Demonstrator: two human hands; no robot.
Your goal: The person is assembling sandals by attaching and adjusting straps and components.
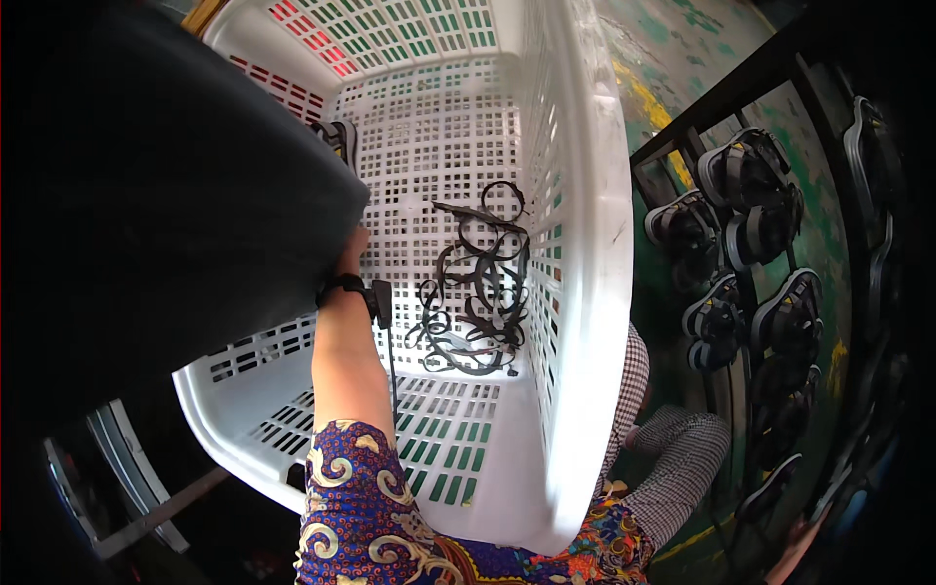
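My left hand (356, 252) reaches into a large white perforated plastic basket (595, 292), with a dark wristband (346, 286) at the wrist. Most of this hand disappears behind a big dark grey, smooth-faced object (244, 195) that fills the upper left; its kind is unclear, and so is whether my fingers grip it. On the basket floor, right of my forearm, lies a tangle of thin black strips and loops (483, 288). Part of a dark striped item, perhaps a shoe (343, 141), shows beside the grey object. At the lower right edge, a skin-coloured shape (798, 548) may be my right hand; its fingers cannot be made out.
Right of the basket stands a black rack (692, 146) carrying several dark shoes (746, 171). Legs in checked trousers (678, 478) lie between basket and rack. Beyond is a worn green floor (682, 49) with a yellow line. A metal frame (136, 478) stands at the lower left.
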